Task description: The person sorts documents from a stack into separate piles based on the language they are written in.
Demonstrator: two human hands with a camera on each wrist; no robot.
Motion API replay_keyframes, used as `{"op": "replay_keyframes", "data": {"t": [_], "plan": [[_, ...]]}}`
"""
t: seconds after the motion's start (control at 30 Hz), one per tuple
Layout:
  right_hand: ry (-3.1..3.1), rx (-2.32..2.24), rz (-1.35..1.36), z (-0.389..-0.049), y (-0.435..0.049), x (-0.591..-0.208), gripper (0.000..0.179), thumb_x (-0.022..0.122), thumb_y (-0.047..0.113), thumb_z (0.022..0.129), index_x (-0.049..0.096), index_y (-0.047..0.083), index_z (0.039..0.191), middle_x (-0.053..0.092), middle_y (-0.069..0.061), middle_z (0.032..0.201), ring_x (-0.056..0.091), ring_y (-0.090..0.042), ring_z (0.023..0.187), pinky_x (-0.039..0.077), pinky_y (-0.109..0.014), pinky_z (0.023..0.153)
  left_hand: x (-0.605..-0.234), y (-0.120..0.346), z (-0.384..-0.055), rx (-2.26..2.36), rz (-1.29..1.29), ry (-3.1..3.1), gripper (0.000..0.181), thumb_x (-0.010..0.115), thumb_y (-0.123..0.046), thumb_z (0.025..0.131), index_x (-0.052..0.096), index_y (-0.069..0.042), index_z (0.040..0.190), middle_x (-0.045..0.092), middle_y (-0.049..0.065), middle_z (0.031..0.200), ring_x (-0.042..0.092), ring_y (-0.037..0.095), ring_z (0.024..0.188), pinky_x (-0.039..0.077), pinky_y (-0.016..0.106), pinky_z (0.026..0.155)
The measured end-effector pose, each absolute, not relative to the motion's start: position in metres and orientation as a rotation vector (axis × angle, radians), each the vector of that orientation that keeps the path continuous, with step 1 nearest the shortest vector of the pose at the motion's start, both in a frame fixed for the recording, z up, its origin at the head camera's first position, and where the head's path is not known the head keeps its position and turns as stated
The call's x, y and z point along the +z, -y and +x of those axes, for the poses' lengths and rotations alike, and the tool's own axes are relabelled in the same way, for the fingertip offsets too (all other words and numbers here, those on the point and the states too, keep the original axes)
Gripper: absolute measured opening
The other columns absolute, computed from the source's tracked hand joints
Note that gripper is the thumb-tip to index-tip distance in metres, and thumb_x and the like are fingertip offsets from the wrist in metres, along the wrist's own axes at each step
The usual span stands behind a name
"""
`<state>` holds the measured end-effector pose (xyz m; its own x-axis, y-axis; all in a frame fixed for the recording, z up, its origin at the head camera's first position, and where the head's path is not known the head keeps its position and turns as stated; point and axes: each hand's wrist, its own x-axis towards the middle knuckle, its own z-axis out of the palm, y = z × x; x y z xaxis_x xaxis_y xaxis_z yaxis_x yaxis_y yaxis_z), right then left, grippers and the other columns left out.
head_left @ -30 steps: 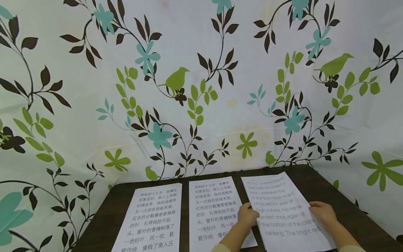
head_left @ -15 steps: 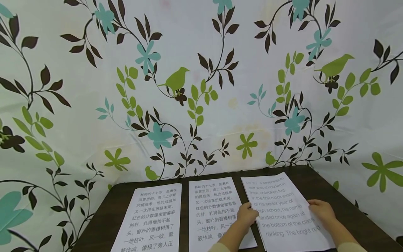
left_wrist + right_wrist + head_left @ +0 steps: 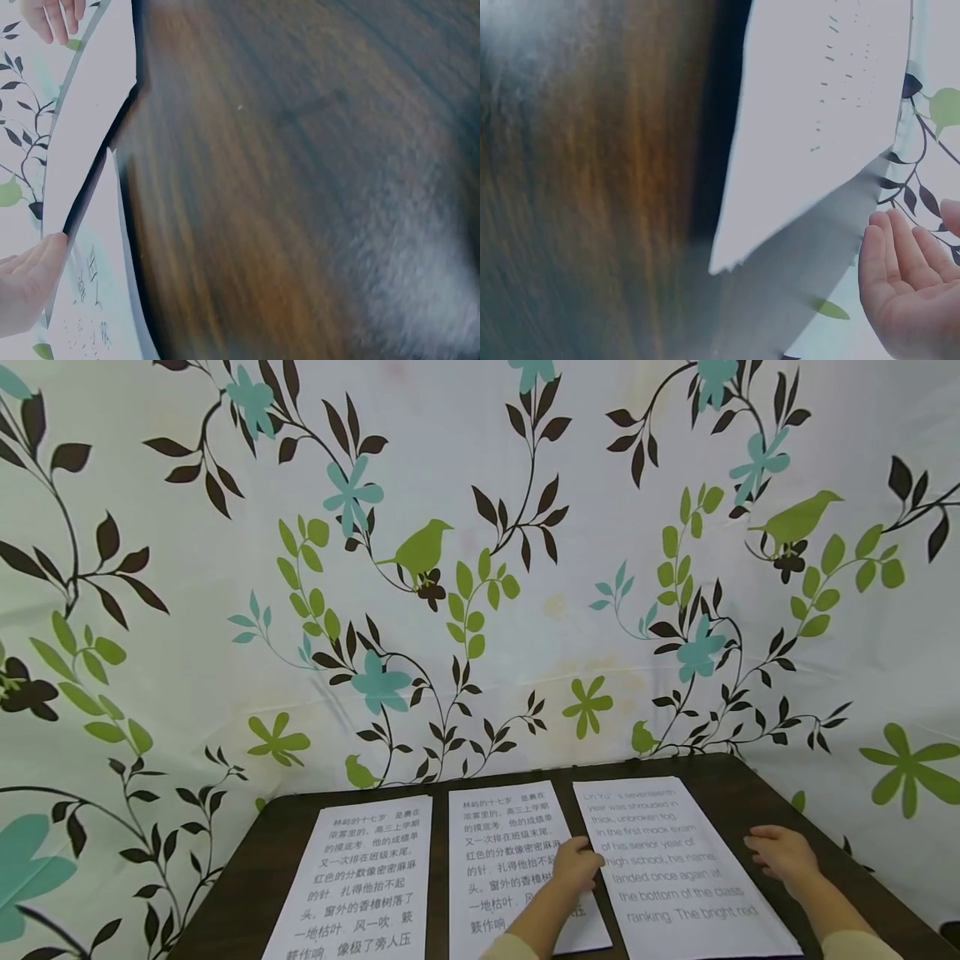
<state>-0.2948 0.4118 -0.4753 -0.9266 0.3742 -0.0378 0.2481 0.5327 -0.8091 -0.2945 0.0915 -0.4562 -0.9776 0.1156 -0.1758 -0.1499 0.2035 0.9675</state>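
On the right of the table lies a stack of white sheets with printed English text (image 3: 667, 877). My left hand (image 3: 576, 868) is at that stack's left edge, over part of the middle stack of sheets with Chinese text (image 3: 510, 827). In the left wrist view the fingertips (image 3: 54, 244) of the left hand are right at the sheets' edge, with the fingers fairly straight. My right hand (image 3: 783, 858) is off the stack's right edge and holds nothing. Its fingers are loosely bent in the right wrist view, with a gap between them and the paper (image 3: 810, 135).
A third stack with Chinese text (image 3: 360, 877) lies on the left of the dark brown wooden table (image 3: 240, 877). Behind the table hangs a white cloth (image 3: 480, 610) patterned with leaves, flowers and birds. Beyond the right-hand stack, bare wood runs to the table's right edge.
The right hand has let go of the right-hand stack's edge and moved right. My left hand has shifted slightly left. The English sheets, tilted a little before, now look flatter and more even.
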Motion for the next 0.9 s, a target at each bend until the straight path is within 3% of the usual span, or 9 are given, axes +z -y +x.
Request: {"op": "replay_keyframes", "data": {"t": [0.33, 0.9], "plan": [[2.636, 1.252, -0.417, -0.324, -0.441, -0.504, 0.072, 0.050, 0.048, 0.081, 0.037, -0.011, 0.120, 0.040, -0.034, 0.115, 0.056, -0.032, 0.081, 0.048, -0.038, 0.062, -0.449, -0.076, -0.304, 1.984, -0.081, -2.150, 0.048, 0.058, -0.009, 0.073, 0.046, 0.004, 0.118, 0.056, 0.013, 0.092, 0.056, 0.029, 0.084, 0.049, 0.037, 0.065], [2.611, 1.280, -0.287, -0.374, -0.407, -0.511, 0.074, 0.045, 0.056, 0.079, 0.038, -0.001, 0.124, 0.041, -0.026, 0.120, 0.051, -0.038, 0.094, 0.046, -0.044, 0.068, -0.443, -0.029, -0.317, 1.975, -0.087, -2.204, 0.053, 0.057, -0.012, 0.075, 0.041, 0.004, 0.123, 0.053, 0.016, 0.101, 0.055, 0.031, 0.090, 0.048, 0.036, 0.068]]}}
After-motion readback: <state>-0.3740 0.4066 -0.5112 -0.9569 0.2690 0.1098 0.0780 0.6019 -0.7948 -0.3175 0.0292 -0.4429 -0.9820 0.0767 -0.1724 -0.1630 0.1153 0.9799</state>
